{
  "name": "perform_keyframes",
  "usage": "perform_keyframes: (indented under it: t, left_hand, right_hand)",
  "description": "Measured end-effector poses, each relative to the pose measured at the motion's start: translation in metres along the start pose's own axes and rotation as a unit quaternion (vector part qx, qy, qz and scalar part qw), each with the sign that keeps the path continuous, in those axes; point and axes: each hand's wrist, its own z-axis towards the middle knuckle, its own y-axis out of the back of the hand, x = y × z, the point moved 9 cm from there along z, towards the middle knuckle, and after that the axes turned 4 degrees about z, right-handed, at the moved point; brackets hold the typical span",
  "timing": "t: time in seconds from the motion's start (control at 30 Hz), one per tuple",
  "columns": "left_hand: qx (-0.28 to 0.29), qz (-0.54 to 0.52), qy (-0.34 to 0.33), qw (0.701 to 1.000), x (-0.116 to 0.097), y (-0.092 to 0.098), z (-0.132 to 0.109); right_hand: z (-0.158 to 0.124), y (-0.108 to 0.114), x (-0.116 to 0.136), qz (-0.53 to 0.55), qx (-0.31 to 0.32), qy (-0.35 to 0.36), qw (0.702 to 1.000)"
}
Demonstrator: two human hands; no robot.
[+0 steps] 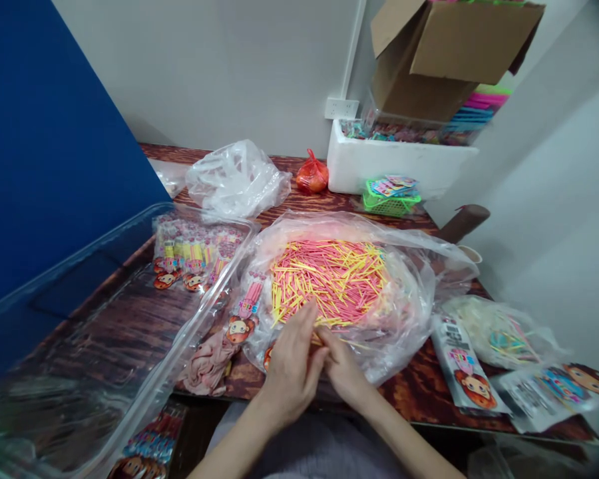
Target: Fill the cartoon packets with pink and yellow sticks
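My left hand (292, 359) and my right hand (347, 372) meet at the near edge of an open clear plastic bag (414, 286). Pink and yellow thin sticks (329, 279) are heaped in this bag. The left fingers are long and pressed together, with the thumb bent toward the right hand. The right fingers are curled in against the left palm. A small orange-brown patch shows between the hands; what it belongs to is hidden. Left of the heap lies a filled printed packet (244, 309) with a cartoon head, beside a crumpled pinkish cloth (209, 362).
A large clear tray (174, 352) at left has filled packets (194, 253) at its far end. Printed pouches (469, 366) lie at right near another plastic bag (509, 326). Behind stand a green basket (392, 205), a white foam box (399, 163) and a red bag (312, 174).
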Motion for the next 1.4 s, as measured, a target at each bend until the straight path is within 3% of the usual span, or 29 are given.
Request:
perform_keyframes:
  t: [0.07,0.13,0.3,0.43,0.57,0.87,1.03,1.17,1.3,1.4]
  left_hand:
    - [0.068,0.032,-0.042,0.996,-0.009,-0.012,-0.007]
    - [0.099,0.034,-0.041,0.994,-0.007,-0.017,-0.011]
    - [0.024,0.019,0.049,0.998,0.024,-0.003,-0.009]
    - [0.067,0.103,0.084,0.989,0.044,-0.018,-0.012]
    - [0.093,0.171,0.067,0.979,0.046,-0.031,-0.015]
    - [0.062,0.212,0.085,0.972,0.052,-0.035,-0.011]
    - [0.049,0.198,0.076,0.976,0.055,-0.034,-0.009]
    - [0.029,0.159,0.084,0.983,0.056,-0.026,-0.005]
    - [0.013,0.102,0.097,0.990,0.063,-0.019,-0.005]
    - [-0.007,0.072,0.088,0.993,0.066,-0.014,-0.007]
  right_hand:
    - [-0.008,-0.007,0.002,0.001,-0.001,0.030,1.000]
    - [-0.012,-0.011,0.002,-0.001,0.000,0.037,0.999]
    - [-0.013,0.007,-0.007,-0.008,-0.042,0.003,0.999]
    - [-0.013,0.016,-0.015,-0.012,-0.058,-0.005,0.998]
    - [-0.013,0.018,-0.008,0.004,-0.061,0.008,0.998]
    - [-0.015,0.023,0.013,-0.011,-0.059,0.031,0.998]
    - [-0.002,0.059,0.007,-0.126,-0.081,-0.003,0.989]
    - [0.021,0.099,0.009,-0.299,-0.112,-0.008,0.948]
    - [0.038,0.104,0.006,-0.362,-0.069,-0.007,0.930]
    - [0.040,0.107,0.005,-0.349,-0.083,0.004,0.933]
